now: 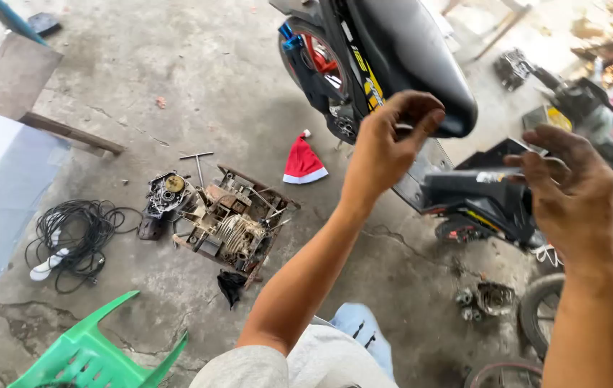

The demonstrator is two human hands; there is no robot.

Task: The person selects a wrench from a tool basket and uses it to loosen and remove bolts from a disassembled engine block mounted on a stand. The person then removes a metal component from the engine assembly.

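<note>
The left hand (385, 147) is raised just before the black motorcycle seat (411, 54), fingers curled and nearly pinched, holding nothing visible. Right of the seat, the right hand (572, 194) pinches a thin metal rod (518, 174), fingers loosely bent around it.

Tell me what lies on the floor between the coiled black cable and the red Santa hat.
In the head view: a tray of engine parts and an engine casing.
</note>
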